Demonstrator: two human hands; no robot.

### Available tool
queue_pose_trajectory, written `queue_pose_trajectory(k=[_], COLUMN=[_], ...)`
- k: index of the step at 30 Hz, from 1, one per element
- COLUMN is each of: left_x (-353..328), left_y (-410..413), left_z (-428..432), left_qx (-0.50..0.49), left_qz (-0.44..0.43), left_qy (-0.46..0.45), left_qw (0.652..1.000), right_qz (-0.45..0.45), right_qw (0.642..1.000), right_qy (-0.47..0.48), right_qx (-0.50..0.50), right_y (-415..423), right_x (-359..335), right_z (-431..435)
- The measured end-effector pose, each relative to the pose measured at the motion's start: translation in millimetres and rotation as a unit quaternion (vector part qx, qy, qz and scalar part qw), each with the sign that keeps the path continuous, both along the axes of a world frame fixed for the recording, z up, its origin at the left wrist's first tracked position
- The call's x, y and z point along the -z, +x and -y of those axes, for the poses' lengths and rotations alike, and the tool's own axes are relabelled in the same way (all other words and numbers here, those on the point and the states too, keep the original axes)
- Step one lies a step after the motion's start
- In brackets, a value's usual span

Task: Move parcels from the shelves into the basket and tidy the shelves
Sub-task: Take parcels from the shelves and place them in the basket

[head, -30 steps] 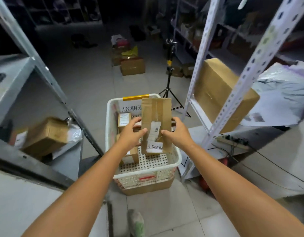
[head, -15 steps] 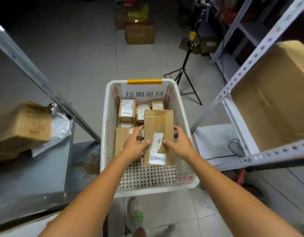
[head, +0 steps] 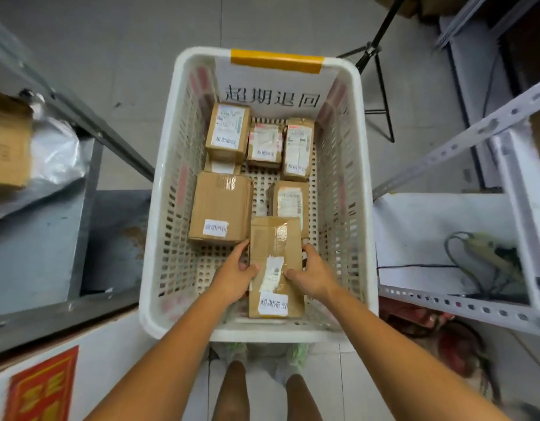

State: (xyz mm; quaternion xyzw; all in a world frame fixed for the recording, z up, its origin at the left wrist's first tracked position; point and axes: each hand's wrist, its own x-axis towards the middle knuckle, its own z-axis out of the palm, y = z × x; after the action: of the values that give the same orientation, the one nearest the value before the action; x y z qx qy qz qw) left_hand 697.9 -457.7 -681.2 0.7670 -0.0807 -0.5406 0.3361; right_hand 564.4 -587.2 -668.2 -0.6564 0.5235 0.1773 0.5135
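Observation:
A flat brown cardboard parcel (head: 276,247) with white labels sits low inside the white plastic basket (head: 159,208), near its front wall. My left hand (head: 236,276) grips its left edge and my right hand (head: 312,274) grips its right edge. Several other taped cardboard parcels lie further back in the basket, among them a larger box (head: 220,206) at left and three small labelled ones (head: 264,145) near the far wall. A printed sign and yellow tape (head: 276,60) mark the basket's far rim.
A grey metal shelf (head: 34,253) stands at left with a cardboard box (head: 7,144) and a plastic bag (head: 54,153). A white perforated shelf frame (head: 463,138) at right holds cables (head: 487,262). A black tripod (head: 376,71) stands behind the basket. My feet show below.
Both hands have lowered the flat parcel from above the basket down into its front part. The view has tilted down and closer to the basket.

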Motion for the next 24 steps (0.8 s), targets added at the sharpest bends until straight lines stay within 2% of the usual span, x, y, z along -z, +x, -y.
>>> queue_pose_trajectory(k=[10, 15, 24], left_x=[41.9, 56.5, 72.0], left_y=[-7.8, 0.4, 4.9], left_z=[10.3, -0.2, -2.7], left_qx=[0.011, -0.009, 0.014], left_qz=[-0.012, -0.005, 0.035], left_qy=[0.011, 0.015, 0.023], left_qw=[1.000, 1.000, 0.999], right_qz=[-0.037, -0.027, -0.014], right_qw=[0.999, 0.999, 1.000], right_qy=[0.011, 0.006, 0.020], right_qx=[0.017, -0.022, 0.010], right_y=[-4.2, 5.9, 8.8], right_x=[44.9, 58.7, 81.0], right_z=[5.6, 0.0, -9.1])
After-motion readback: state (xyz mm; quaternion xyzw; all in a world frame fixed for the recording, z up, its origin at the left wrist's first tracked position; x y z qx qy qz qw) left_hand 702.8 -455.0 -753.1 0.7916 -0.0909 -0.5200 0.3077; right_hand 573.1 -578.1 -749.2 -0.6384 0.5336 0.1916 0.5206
